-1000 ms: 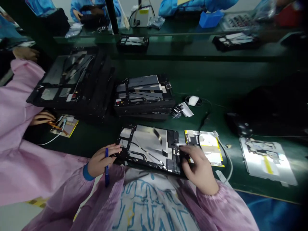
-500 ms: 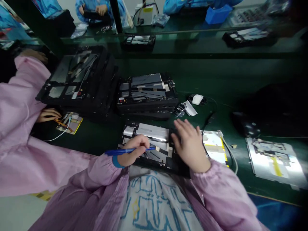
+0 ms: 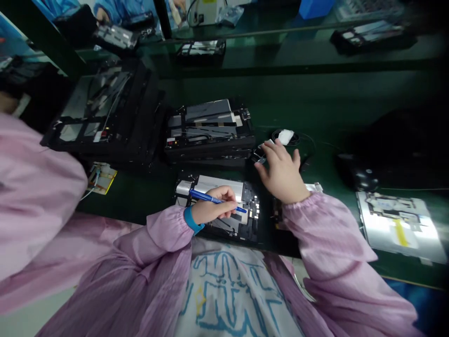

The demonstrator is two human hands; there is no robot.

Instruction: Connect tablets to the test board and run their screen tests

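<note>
In front of me lies an opened tablet [image 3: 224, 187] with its silver battery and circuit board showing. My left hand [image 3: 213, 206] is closed around a slim blue pen [image 3: 205, 196], held slanting over the tablet, its tip by the board at the right end. My right hand [image 3: 283, 174] is open, fingers apart, palm down, beyond the tablet's right side. Its fingertips reach a small black-and-silver item [image 3: 258, 154], partly covered; I cannot tell whether they touch it. Behind them lies a coiled black cable with a white wrap [image 3: 286, 137].
A stack of opened tablets [image 3: 210, 135] stands behind my work, a taller stack [image 3: 94, 112] to its left. A co-worker's pink sleeve [image 3: 35, 187] fills the left side. To the right rest a silver panel [image 3: 417, 234] and a dark object [image 3: 358, 173]. A shelf edge [image 3: 280, 70] crosses the back.
My right hand has moved from the tablet's right end up to the small items behind it. The pen in my left hand has shifted right, towards the board. The co-worker's sleeve has moved.
</note>
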